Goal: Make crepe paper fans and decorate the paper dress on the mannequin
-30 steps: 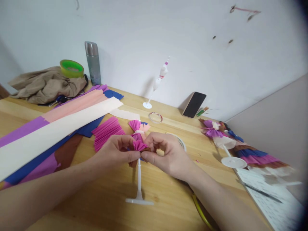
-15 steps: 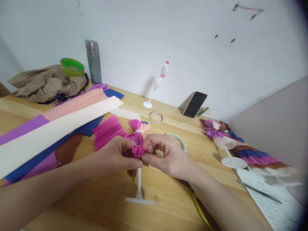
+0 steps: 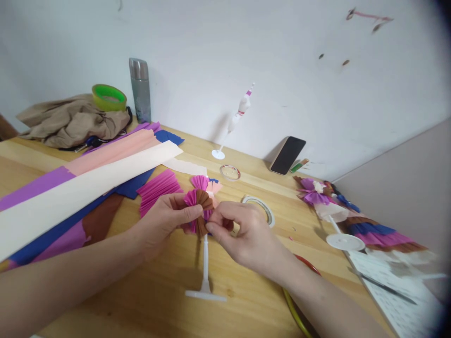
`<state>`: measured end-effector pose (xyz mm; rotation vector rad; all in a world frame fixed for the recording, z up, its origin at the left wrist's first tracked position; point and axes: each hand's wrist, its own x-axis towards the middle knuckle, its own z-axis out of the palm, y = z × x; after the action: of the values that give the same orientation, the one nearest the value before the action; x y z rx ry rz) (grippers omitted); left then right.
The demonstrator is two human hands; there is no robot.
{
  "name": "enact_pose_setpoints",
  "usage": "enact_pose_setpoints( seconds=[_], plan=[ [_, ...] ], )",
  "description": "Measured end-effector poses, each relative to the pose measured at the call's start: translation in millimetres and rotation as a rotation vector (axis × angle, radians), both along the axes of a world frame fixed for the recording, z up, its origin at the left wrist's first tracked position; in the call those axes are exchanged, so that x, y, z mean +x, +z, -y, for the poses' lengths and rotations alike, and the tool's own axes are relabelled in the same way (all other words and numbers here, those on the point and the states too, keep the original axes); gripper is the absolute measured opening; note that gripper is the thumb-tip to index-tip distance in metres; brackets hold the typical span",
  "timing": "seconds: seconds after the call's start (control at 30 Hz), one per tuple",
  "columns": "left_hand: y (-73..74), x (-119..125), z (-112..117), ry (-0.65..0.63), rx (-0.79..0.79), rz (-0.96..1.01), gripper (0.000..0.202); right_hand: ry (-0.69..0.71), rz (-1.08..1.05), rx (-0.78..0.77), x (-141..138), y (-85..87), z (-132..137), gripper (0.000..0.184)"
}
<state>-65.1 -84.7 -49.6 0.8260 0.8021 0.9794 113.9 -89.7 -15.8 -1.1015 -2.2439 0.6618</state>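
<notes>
A pleated crepe paper bow point(image 3: 202, 199), pink on one side and brown on the other, is pinched at its left by my left hand point(image 3: 171, 218). Thumb and fingertips of my right hand point(image 3: 241, 230) close on the gathered middle of the same bow, at its lower right. Below the bow shows a white plastic stand point(image 3: 206, 267) with a flat foot; its upper part is hidden, so whether it touches the bow I cannot tell. Behind lie a folded pink crepe piece point(image 3: 160, 188) and another pink gathered bow point(image 3: 199, 182).
Crepe strips point(image 3: 88, 183) spread over the left. A tape roll point(image 3: 260, 209) and a clear tape ring point(image 3: 230, 172) lie behind my right hand. Further back stand a flask point(image 3: 141, 94), a white stick figure point(image 3: 239, 112) and a phone point(image 3: 288, 155). A paper doll point(image 3: 329, 211) is at right.
The bow has turned in my fingers, so its brown side now faces me. My left thumb has shifted up onto it. The whole view has shifted slightly.
</notes>
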Motion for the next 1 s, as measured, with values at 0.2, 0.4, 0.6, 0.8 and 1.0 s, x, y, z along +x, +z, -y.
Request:
enact_pose_setpoints(
  seconds=[0.2,0.4,0.6,0.8,1.0],
  plan=[
    [0.8,1.2,-0.8,0.053,-0.009,0.022,0.033,0.000,-0.002,-0.065,0.8,1.2,-0.8,0.020],
    [2.4,4.1,-1.6,0.060,-0.052,0.056,0.034,-0.041,-0.092,-0.205,-1.2,-2.9,-1.6,0.022],
    [1.1,4.5,-1.2,0.013,-0.047,0.079,0.030,-0.078,-0.345,-0.500,2.9,-7.8,-15.6,0.022],
    [-5.1,2.7,-1.4,-0.009,-0.042,0.060,0.029,-0.050,-0.352,-0.469,7.8,-2.1,-18.8,0.026],
    [-2.2,2.3,-1.4,0.004,-0.020,0.066,0.026,-0.070,-0.056,-0.137,4.0,3.4,-6.7,0.020]
  ],
)
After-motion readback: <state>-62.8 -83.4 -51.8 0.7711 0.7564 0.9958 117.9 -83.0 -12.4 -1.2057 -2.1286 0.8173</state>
